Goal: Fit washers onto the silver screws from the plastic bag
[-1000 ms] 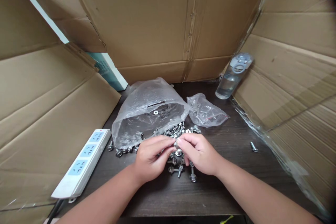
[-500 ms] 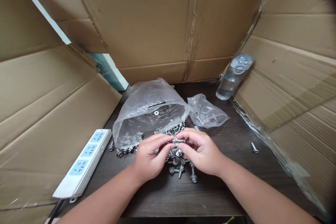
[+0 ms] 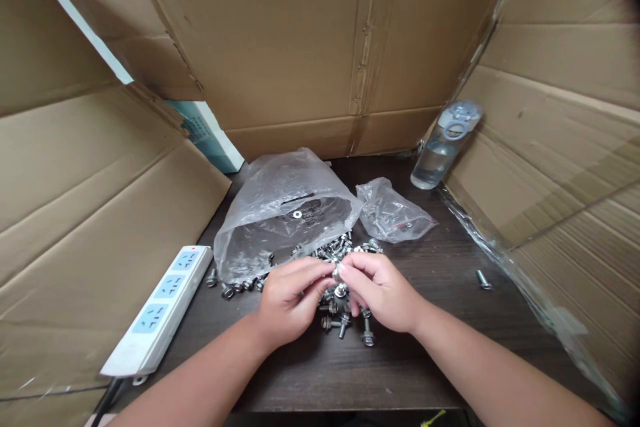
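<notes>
Between my two hands, over the pile, is a small metal bolt with a washer-like rim. My left hand pinches it from the left with thumb and fingertips. From the other side, my right hand is closed on it, and its fingers hide most of the shank. Loose bolts lie heaped below and behind the hands, partly covered by them. The large clear plastic bag gapes toward me behind the pile, with a flat washer showing at its opening.
A smaller plastic bag lies right of the large one. One bolt lies apart at the right. A water bottle stands at the back right, a power strip at the left. Cardboard walls enclose the dark table.
My right fingers have closed further over the bolt, covering the shank that showed before. My left hand has hardly moved.
</notes>
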The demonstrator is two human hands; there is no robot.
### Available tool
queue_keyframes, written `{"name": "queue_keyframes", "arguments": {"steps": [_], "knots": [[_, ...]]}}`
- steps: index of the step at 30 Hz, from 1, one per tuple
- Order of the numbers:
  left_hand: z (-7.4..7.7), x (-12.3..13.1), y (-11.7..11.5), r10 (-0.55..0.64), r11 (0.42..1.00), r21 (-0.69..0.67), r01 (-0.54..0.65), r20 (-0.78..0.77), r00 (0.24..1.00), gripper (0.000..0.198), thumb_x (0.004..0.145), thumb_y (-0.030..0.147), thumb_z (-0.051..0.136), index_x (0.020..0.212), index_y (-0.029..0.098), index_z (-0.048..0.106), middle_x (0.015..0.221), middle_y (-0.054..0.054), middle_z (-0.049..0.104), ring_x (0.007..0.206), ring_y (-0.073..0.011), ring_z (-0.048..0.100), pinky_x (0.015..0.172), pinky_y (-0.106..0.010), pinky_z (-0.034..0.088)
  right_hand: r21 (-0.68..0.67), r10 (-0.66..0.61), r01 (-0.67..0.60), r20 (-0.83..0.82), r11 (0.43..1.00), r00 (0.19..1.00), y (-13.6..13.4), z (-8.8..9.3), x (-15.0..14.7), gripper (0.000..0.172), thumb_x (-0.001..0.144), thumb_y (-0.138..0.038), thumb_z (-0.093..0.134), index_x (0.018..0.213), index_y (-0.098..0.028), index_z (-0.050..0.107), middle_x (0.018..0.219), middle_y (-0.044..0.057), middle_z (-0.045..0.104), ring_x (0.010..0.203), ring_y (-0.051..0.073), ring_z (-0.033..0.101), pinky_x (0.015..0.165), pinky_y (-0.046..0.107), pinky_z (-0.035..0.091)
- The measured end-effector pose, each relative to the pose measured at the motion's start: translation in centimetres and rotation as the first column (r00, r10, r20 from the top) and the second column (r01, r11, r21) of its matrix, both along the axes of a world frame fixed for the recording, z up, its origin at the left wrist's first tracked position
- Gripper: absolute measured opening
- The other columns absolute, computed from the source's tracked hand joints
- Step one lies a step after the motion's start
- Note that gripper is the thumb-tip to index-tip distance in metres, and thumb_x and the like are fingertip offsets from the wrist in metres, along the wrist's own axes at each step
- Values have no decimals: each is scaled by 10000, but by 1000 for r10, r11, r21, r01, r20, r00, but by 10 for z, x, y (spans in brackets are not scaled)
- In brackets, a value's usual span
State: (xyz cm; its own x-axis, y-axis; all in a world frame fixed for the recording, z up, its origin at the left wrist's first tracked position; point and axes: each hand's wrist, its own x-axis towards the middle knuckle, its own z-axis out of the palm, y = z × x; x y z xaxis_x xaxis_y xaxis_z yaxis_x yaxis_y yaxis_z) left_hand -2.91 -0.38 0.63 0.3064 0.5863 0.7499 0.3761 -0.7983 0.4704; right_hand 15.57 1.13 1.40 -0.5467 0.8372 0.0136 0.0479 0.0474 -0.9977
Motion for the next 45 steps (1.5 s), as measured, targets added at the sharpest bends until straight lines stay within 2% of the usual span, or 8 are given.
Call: {"name": "queue_keyframes", "arguments": {"steps": [4,6,9,13,17,22,32,45], "knots": [[1,0,0,-15,1000,7,15,-21,1000,251,811,16,647,1032,133,674,840,-81,717,730,-133,673,672,-218,551,-310,27,-83,-182,947,983,2,-5,-6,394,891,-483,525,640,-182,479,428,-100,314,328,63,308,377,230,421],[1,0,0,-3,1000,6,3,-18,1000,252,812,16,646,1031,138,674,838,-76,717,728,-130,670,670,-215,549,-361,28,-87,-166,929,986,3,-7,-6,440,889,-532,510,628,-178,495,420,-101,303,324,57,270,362,236,427],[2,1,0,36,999,-22,-36,-7,999,237,821,33,647,1022,154,676,814,-57,711,701,-118,660,645,-203,536,-197,-29,24,-21,980,999,4,-6,-2,464,925,-548,465,664,-169,522,419,-75,374,351,85,420,409,225,433],[2,1,-1,72,996,-50,-72,0,997,194,831,65,650,998,158,685,787,-51,703,672,-117,652,622,-206,531,-64,-70,65,-83,996,994,3,2,4,304,910,-457,555,839,-162,571,513,-61,472,443,101,524,481,235,478],[4,0,-1,87,995,-45,-86,22,996,169,830,79,653,973,158,695,780,-53,706,666,-122,656,609,-207,532,-45,-67,63,-85,997,994,0,4,4,270,844,-354,659,1014,-157,589,678,-23,576,493,99,569,491,237,481],[7,0,-1,42,998,-38,-42,18,999,205,824,49,647,992,157,692,787,-49,711,672,-115,657,622,-198,533,-69,-61,57,-57,996,996,-1,3,2,252,850,-345,648,966,-123,619,548,-35,544,462,107,556,478,232,450],[4,-1,0,13,1000,18,-13,8,1000,281,813,16,641,1044,174,675,850,-65,726,739,-132,684,662,-217,560,-104,-51,42,-83,994,995,-1,3,2,254,853,-361,643,950,-130,602,508,-46,533,439,104,538,470,224,449],[4,-1,-2,52,999,-5,-52,9,999,238,824,46,641,1020,175,681,809,-54,711,698,-124,666,633,-208,540,-78,-59,55,-54,995,997,-2,0,0,229,879,-356,609,976,-149,596,495,-48,535,441,103,508,485,230,424]]}}
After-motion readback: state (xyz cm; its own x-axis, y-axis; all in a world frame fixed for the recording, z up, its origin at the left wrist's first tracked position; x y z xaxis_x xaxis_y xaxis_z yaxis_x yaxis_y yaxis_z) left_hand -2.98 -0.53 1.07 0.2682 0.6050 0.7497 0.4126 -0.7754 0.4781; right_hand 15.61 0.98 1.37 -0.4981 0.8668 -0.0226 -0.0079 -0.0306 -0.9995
